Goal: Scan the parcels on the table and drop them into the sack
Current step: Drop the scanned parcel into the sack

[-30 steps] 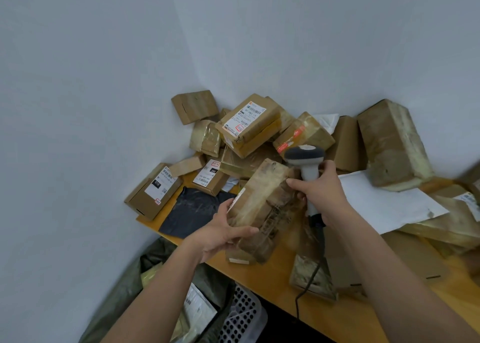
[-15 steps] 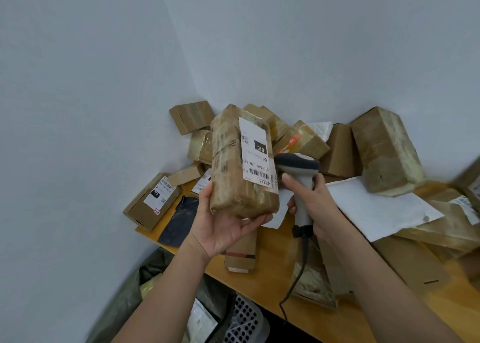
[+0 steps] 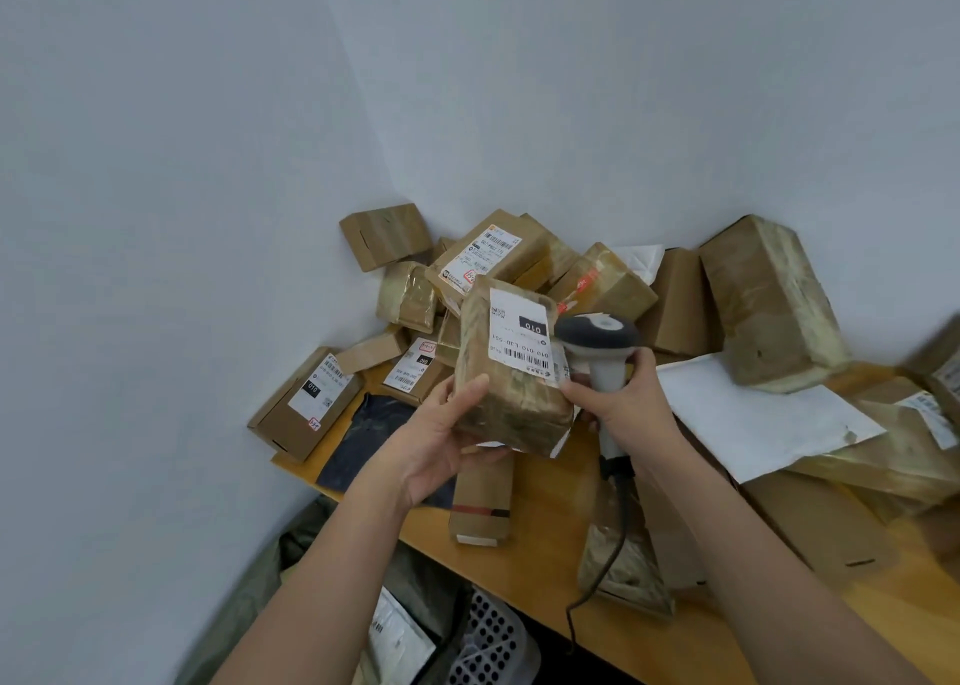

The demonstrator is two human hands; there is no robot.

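Boxes (image 3: 769,302) and a white envelope (image 3: 753,414) crowd the wooden table (image 3: 545,528) in the corner; the sack (image 3: 322,580) gapes below its edge; the left hand (image 3: 441,440) grasps a taped parcel (image 3: 511,367) above the table, long axis near upright, label facing the camera; the right hand (image 3: 623,404) grips the scanner (image 3: 597,341) just beside it.

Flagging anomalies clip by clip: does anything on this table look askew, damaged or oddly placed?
Mostly disorder: the brown tape-wrapped parcels lie in a tilted heap in the wall corner. A brown cardboard box juts over the wooden table edge at the left. No visible damage or spill. The held taped parcel looks intact.
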